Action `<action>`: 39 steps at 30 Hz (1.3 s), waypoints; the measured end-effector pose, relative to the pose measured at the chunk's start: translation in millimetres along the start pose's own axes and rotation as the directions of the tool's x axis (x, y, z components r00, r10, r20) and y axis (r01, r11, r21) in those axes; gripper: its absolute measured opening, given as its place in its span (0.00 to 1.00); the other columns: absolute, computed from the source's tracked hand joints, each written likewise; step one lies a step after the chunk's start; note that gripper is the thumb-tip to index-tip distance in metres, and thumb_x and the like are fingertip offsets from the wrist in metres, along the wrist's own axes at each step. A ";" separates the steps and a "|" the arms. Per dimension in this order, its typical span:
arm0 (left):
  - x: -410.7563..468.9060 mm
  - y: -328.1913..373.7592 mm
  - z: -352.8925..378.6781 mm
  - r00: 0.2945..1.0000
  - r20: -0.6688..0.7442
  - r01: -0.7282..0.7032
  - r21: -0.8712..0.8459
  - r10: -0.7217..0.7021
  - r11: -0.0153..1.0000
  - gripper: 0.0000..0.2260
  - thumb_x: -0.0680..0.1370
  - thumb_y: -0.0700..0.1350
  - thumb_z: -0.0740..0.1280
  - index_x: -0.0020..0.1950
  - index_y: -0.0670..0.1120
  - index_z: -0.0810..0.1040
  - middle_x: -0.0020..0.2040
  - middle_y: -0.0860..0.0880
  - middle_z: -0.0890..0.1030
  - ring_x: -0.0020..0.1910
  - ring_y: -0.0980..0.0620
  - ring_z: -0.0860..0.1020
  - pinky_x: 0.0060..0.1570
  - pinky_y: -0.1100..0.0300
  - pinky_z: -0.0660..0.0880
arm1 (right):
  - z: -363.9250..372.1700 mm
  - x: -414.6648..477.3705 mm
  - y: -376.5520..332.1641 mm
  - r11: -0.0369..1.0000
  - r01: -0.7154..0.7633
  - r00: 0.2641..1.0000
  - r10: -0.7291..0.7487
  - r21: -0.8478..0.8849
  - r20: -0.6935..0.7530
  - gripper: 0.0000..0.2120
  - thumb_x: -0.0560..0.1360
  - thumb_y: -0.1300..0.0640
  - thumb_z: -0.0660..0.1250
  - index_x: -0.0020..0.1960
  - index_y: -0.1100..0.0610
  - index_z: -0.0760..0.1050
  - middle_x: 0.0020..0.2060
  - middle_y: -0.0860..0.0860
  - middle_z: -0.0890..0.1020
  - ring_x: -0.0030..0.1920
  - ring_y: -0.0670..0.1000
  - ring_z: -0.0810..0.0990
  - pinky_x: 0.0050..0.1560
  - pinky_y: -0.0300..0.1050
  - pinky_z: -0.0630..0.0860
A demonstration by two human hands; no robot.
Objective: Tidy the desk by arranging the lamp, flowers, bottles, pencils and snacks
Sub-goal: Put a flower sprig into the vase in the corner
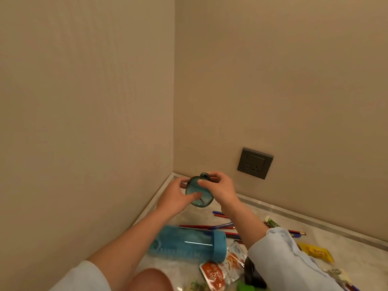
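Note:
A small round teal glass vase (198, 191) is held tilted above the desk's far corner. My left hand (178, 197) grips its belly from the left, thumb across the front. My right hand (218, 186) pinches its narrow neck near the mouth. Below my arms a blue plastic bottle (189, 242) lies on its side on the marble desk (346, 255). Several red and blue pencils (210, 226) lie scattered behind it. Orange snack packets (222, 267) lie near the front, and a yellow packet (315, 252) sits to the right.
Beige walls meet in the corner behind the vase, and a grey wall socket (255, 163) sits on the right wall. A dark object (252, 271) and a green item (244, 286) lie by my right sleeve. A rounded brown thing (150, 279) fills the bottom edge.

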State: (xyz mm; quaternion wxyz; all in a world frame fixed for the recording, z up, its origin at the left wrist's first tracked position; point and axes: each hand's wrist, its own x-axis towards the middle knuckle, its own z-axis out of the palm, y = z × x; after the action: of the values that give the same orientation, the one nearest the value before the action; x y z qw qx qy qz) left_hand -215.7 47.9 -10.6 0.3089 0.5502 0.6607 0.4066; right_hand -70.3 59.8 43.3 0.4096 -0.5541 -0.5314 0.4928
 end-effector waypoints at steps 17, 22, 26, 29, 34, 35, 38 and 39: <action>49.1 -50.1 5.8 0.992 -0.003 0.127 -0.131 -0.129 0.983 0.23 0.72 0.39 0.71 0.65 0.50 0.71 0.60 0.53 0.76 0.41 0.62 0.80 0.37 0.72 0.74 | 56.5 81.4 26.0 0.995 -0.070 0.997 0.071 -0.073 0.016 0.12 0.68 0.64 0.75 0.50 0.57 0.77 0.49 0.55 0.83 0.51 0.55 0.80 0.53 0.49 0.79; 52.4 -53.2 6.3 0.990 -0.045 0.123 -0.139 -0.131 0.983 0.25 0.75 0.36 0.66 0.70 0.51 0.69 0.65 0.49 0.73 0.51 0.55 0.80 0.59 0.51 0.76 | 64.8 93.8 25.0 0.997 -0.057 0.998 0.058 -0.053 0.021 0.13 0.69 0.65 0.74 0.50 0.57 0.77 0.50 0.56 0.82 0.52 0.56 0.80 0.56 0.52 0.79; 55.5 -54.8 5.5 0.989 -0.079 0.110 -0.145 -0.122 0.983 0.25 0.75 0.34 0.63 0.71 0.51 0.69 0.55 0.46 0.77 0.48 0.56 0.79 0.51 0.59 0.78 | 74.9 98.8 26.9 0.997 -0.007 1.000 0.007 -0.072 -0.007 0.12 0.69 0.64 0.74 0.50 0.57 0.78 0.48 0.55 0.83 0.51 0.55 0.81 0.58 0.53 0.78; 58.2 -53.6 3.5 0.986 -0.073 0.133 -0.175 -0.148 0.975 0.25 0.76 0.33 0.62 0.72 0.50 0.68 0.54 0.46 0.77 0.48 0.55 0.79 0.48 0.65 0.75 | 81.9 101.9 27.5 0.997 0.024 0.999 -0.027 -0.072 -0.037 0.11 0.69 0.64 0.74 0.45 0.53 0.76 0.45 0.53 0.82 0.49 0.54 0.81 0.57 0.53 0.78; 57.6 -49.6 0.5 0.987 -0.072 0.120 -0.274 -0.145 0.954 0.24 0.76 0.28 0.59 0.69 0.47 0.71 0.55 0.45 0.78 0.48 0.56 0.78 0.42 0.74 0.74 | 88.1 105.9 30.1 0.997 0.044 0.998 -0.047 -0.064 -0.049 0.11 0.69 0.64 0.73 0.47 0.54 0.76 0.45 0.52 0.82 0.49 0.53 0.81 0.57 0.52 0.78; 57.1 -48.5 -0.4 0.988 -0.078 0.106 -0.294 -0.134 0.950 0.24 0.75 0.28 0.58 0.67 0.47 0.72 0.54 0.45 0.79 0.47 0.56 0.77 0.42 0.72 0.76 | 89.4 106.3 30.7 0.997 0.044 0.998 -0.048 -0.064 -0.049 0.11 0.69 0.64 0.73 0.47 0.54 0.76 0.45 0.52 0.82 0.49 0.53 0.81 0.56 0.52 0.78; 54.8 -47.6 -1.3 0.988 -0.088 0.089 -0.329 -0.124 0.940 0.24 0.75 0.27 0.57 0.65 0.47 0.74 0.53 0.45 0.80 0.46 0.56 0.77 0.48 0.62 0.76 | 93.3 105.9 31.3 0.997 0.036 0.997 -0.040 -0.065 -0.062 0.11 0.69 0.63 0.74 0.47 0.54 0.76 0.44 0.50 0.81 0.48 0.52 0.81 0.55 0.50 0.78; 54.3 -47.4 -0.9 0.988 -0.092 0.085 -0.326 -0.121 0.941 0.24 0.75 0.27 0.57 0.65 0.47 0.74 0.53 0.45 0.80 0.46 0.56 0.77 0.49 0.64 0.76 | 93.7 106.2 31.2 0.998 0.031 0.997 -0.035 -0.063 -0.064 0.11 0.69 0.63 0.74 0.47 0.55 0.75 0.43 0.49 0.81 0.48 0.52 0.81 0.55 0.49 0.78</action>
State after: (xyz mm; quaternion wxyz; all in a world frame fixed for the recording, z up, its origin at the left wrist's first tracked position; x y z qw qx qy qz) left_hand -250.1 97.8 -49.6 0.3781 0.4338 0.6296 0.5220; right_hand -161.8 155.6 -15.7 0.4175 -0.5734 -0.5420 0.4506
